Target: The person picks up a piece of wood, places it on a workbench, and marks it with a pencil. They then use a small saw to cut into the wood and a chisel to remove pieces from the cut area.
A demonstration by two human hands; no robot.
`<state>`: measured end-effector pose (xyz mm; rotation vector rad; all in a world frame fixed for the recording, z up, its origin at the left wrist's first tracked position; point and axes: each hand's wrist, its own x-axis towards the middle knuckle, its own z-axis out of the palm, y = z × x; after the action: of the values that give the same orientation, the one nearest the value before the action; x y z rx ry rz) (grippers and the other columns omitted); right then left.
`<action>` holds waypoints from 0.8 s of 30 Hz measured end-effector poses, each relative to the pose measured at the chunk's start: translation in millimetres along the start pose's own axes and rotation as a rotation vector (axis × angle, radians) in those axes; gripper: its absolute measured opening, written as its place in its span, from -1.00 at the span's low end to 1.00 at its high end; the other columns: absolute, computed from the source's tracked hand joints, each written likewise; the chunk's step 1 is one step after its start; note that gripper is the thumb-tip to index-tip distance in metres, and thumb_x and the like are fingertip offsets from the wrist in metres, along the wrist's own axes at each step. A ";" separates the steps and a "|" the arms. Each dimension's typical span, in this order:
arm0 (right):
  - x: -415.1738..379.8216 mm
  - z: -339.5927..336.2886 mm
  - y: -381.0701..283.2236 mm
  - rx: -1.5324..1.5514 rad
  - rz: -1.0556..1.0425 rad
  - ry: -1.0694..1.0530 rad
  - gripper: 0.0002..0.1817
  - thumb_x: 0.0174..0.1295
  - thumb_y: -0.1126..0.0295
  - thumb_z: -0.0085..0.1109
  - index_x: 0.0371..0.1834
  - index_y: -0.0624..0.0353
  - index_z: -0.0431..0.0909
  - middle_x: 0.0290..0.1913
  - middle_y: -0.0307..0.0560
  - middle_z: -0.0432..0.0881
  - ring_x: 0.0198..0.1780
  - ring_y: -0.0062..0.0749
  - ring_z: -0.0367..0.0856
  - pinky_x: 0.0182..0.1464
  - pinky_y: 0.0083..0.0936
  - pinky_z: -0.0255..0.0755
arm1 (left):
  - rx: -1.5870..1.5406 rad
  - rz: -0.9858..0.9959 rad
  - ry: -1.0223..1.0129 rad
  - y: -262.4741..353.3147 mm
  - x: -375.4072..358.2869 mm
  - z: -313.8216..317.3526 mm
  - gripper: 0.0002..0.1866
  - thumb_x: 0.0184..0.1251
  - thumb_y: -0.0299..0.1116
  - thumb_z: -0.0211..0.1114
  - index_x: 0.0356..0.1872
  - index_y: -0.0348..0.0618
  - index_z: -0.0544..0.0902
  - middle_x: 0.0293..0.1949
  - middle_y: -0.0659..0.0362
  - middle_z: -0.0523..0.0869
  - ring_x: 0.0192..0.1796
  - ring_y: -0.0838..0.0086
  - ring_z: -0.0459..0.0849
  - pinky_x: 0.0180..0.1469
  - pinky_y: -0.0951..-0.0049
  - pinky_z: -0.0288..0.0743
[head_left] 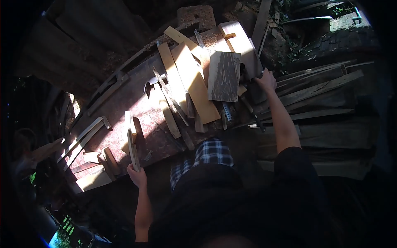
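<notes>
My left hand is closed on the near end of a narrow wooden strip at the front edge of the workbench. Out to the right, my right hand is closed at the bench's right end, beside a large notched wooden block. A small pale spot shows at its fingertips; what it grips cannot be made out. Left of that hand lies a rough rectangular board with a streaked, dark face. Long planed planks lie beside this board, near the middle of the bench.
A claw hammer lies among thin sticks mid-bench. Short offcuts cluster at the left end. Old boards are stacked on the right. Wood shavings lie along the far side. A person's arm reaches in from the left.
</notes>
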<state>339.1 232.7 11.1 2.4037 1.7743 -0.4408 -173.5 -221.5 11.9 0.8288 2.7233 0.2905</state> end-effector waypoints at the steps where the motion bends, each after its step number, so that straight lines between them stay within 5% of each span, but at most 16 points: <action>1: 18.0 10.6 5.4 -0.030 -0.056 -0.045 -0.26 -0.09 -0.03 0.44 0.10 0.11 0.38 0.10 0.10 0.54 0.11 0.12 0.58 0.09 -0.07 0.51 | -0.041 0.020 0.024 7.0 -9.8 0.0 -0.52 -0.03 -0.56 0.31 0.00 -0.26 0.44 -0.07 -0.04 0.54 0.05 0.02 0.56 0.12 0.13 0.43; 11: 35.7 -12.1 7.7 -0.119 -0.094 -0.212 -0.11 -0.19 -0.09 0.45 0.21 0.15 0.36 0.07 0.18 0.63 0.14 0.07 0.60 0.12 -0.09 0.50 | -0.109 -0.007 0.027 71.0 -49.1 -0.8 -0.56 0.01 -0.52 0.35 -0.02 -0.19 0.49 -0.10 0.02 0.58 0.00 0.10 0.61 0.05 0.19 0.47; 15: 76.4 -11.7 57.4 -0.023 -0.313 -0.215 -0.05 -0.25 -0.01 0.44 0.25 0.31 0.38 0.10 0.29 0.60 0.18 0.12 0.56 0.17 -0.09 0.45 | -0.186 -0.021 0.069 79.3 -50.2 -12.0 -0.57 0.02 -0.51 0.36 -0.02 -0.18 0.49 -0.10 0.02 0.59 -0.02 0.09 0.62 0.04 0.19 0.49; 18: 73.7 -49.5 75.3 0.530 -0.388 -0.651 -0.59 0.02 0.30 0.32 -0.10 0.34 0.58 -0.26 -0.12 0.68 -0.26 -0.50 0.64 -0.20 -0.48 0.49 | -0.198 -0.119 0.111 71.7 -49.9 -12.6 -0.57 0.02 -0.48 0.37 -0.03 -0.17 0.49 -0.09 0.02 0.60 0.00 0.06 0.62 0.04 0.18 0.50; 21: 61.7 -75.4 99.5 0.716 -0.212 -0.878 -0.63 0.16 0.18 0.24 -0.12 0.26 0.59 -0.32 -0.17 0.64 -0.38 -0.49 0.59 -0.31 -0.51 0.47 | -0.143 -0.194 0.139 54.1 -48.0 -3.1 -0.54 0.01 -0.43 0.39 -0.02 -0.13 0.46 -0.05 0.01 0.57 0.02 0.04 0.60 0.04 0.13 0.50; 24: 46.3 -72.5 139.1 0.740 -0.227 -0.856 -0.43 0.19 -0.04 0.18 0.02 0.26 0.55 -0.11 -0.07 0.65 -0.09 -0.37 0.57 -0.04 -0.37 0.44 | -0.100 -0.229 0.153 40.2 -41.0 3.8 -0.50 0.01 -0.42 0.40 0.01 -0.11 0.42 0.00 0.02 0.53 0.06 0.05 0.57 0.05 0.12 0.51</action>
<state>495.3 252.0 55.7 1.7820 1.5792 -2.0654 -119.0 -211.6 27.6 0.4804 2.8826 0.4528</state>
